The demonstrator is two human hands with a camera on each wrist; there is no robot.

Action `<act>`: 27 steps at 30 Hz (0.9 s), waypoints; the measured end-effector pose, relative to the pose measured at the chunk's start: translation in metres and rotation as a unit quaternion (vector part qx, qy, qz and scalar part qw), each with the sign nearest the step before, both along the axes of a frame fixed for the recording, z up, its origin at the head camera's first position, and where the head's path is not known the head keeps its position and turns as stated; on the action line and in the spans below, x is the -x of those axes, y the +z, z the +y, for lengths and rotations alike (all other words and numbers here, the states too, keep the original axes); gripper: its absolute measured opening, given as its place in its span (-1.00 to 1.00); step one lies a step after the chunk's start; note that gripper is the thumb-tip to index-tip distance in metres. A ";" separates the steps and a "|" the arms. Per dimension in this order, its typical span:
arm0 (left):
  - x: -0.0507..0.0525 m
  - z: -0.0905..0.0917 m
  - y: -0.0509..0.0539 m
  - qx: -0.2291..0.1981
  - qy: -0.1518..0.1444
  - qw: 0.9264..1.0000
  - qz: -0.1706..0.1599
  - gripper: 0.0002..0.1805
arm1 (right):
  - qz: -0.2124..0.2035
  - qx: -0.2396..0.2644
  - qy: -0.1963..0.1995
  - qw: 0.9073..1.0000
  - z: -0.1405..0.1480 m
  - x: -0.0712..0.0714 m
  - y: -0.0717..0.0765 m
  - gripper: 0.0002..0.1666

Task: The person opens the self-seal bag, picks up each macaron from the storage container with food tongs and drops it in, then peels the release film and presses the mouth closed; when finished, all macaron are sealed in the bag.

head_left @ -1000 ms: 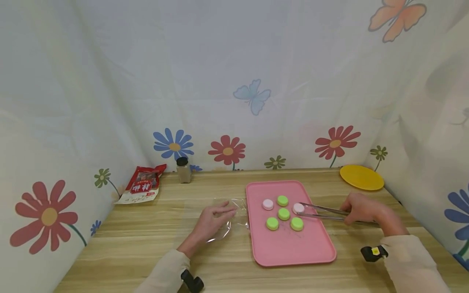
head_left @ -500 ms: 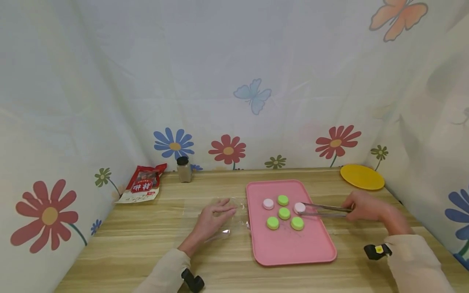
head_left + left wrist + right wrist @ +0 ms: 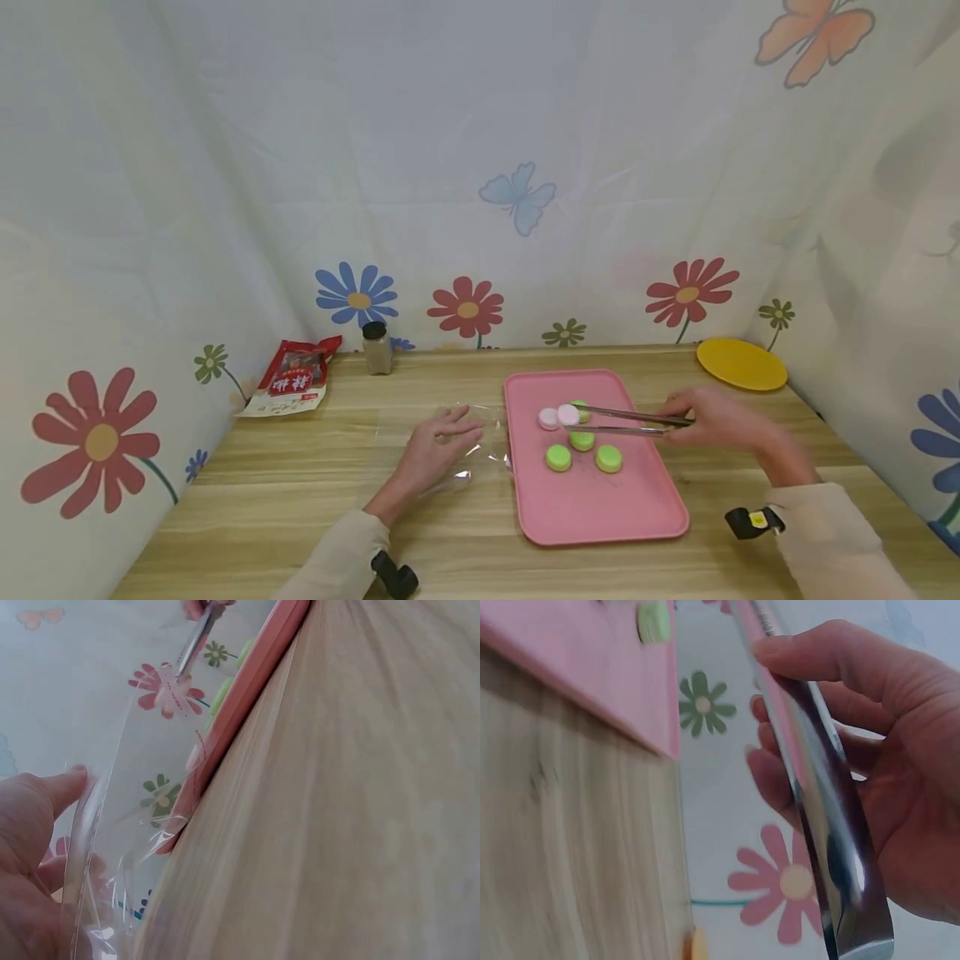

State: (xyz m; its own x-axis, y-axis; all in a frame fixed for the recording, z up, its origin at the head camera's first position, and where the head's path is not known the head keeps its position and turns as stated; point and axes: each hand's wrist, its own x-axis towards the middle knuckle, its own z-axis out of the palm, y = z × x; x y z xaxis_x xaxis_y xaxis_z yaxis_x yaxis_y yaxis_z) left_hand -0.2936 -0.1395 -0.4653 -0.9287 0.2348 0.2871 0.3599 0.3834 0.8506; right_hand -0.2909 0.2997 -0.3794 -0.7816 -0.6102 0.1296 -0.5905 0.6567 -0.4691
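Hands first, in the head view: the right hand (image 3: pixel 712 419) grips a pair of metal tongs (image 3: pixel 633 414) over the right edge of a pink tray (image 3: pixel 600 512), and the tips close on one pink disc (image 3: pixel 567 415) in the back half of the tray. That disc looks lifted, though from this angle I cannot be sure it is off the tray. Just beside it, toward the tray's left edge, lies a second pink disc (image 3: pixel 547 418). Four green discs (image 3: pixel 608 458) sit around the tray's middle, two partly hidden by the tongs and the held disc.

Beyond the tray's left edge, the left hand (image 3: pixel 435 450) is held palm-inward, fingers fairly straight, at a clear plastic bag (image 3: pixel 491 442) on the bench (image 3: pixel 450 558). At the bench's back left corner is a red packet (image 3: pixel 294 379); a black-capped jar (image 3: pixel 378 354) stands right of it by the back edge, and a yellow plate (image 3: pixel 741 364) lies at the back right corner.

From the left wrist, the thumb touches the edge of the film, and part of the fingers shows through it.

From the right wrist, thumb and curled fingers hold the tongs from either side, beside the tray's corner.
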 end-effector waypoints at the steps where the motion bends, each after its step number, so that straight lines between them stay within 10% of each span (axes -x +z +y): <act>1: 0.000 0.000 0.000 -0.001 0.000 1.000 0.001 -0.62 | 0.002 0.005 0.005 1.000 -0.006 0.000 -0.001 -0.69; 27: 0.000 0.000 -0.002 0.015 0.011 0.998 0.059 -0.68 | 0.071 -0.051 0.066 0.994 -0.145 0.014 -0.023 -0.78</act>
State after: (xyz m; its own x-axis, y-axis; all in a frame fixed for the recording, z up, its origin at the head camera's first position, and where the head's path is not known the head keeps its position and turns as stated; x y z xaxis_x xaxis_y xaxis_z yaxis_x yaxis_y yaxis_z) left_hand -0.2939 -0.1392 -0.4675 -0.8935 0.2249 0.3887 0.4487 0.4165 0.7907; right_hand -0.3049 0.1546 -0.4024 -0.6720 -0.7219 0.1654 -0.7303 0.6088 -0.3100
